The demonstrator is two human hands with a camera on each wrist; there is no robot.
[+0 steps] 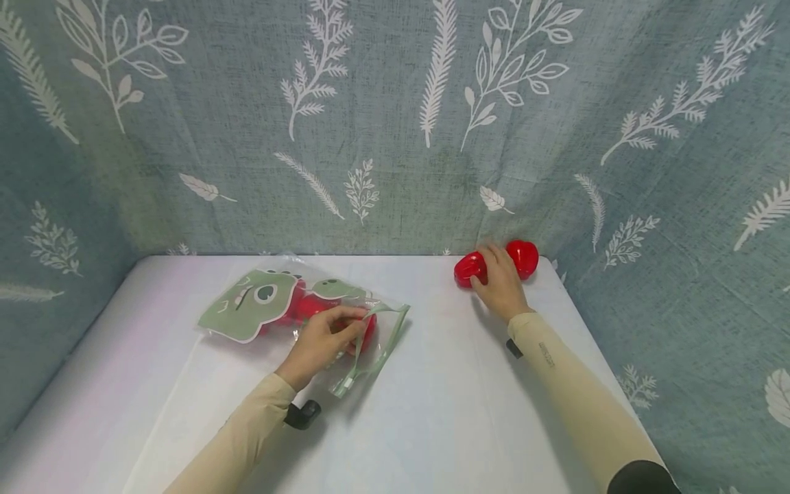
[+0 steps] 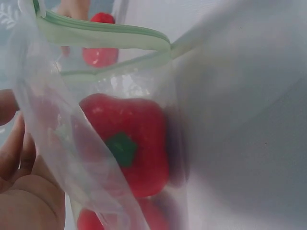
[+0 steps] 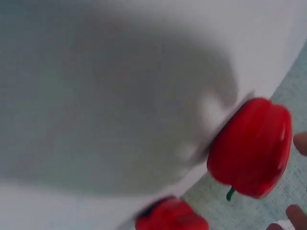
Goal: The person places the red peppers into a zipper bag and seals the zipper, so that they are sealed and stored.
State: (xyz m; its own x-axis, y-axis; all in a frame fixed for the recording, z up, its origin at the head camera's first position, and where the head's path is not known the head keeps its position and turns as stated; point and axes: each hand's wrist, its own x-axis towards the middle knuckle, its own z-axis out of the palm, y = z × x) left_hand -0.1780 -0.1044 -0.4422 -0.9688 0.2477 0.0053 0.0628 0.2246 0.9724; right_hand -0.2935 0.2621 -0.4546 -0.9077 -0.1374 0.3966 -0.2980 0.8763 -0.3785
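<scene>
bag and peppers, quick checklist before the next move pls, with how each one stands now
1. Bag mouth open: ok, the zip strips stand apart.
2. Left grip steadying the bag: ok, it pinches the edge near the mouth.
3. Right grip firm on a loose pepper: cannot tell, contact is hidden in the head view.
4. Loose peppers close to the mouth: not ok, both are at the far right of the table, away from the bag.
5. Room left in the bag: cannot tell, peppers inside take up some and the print hides part.
</scene>
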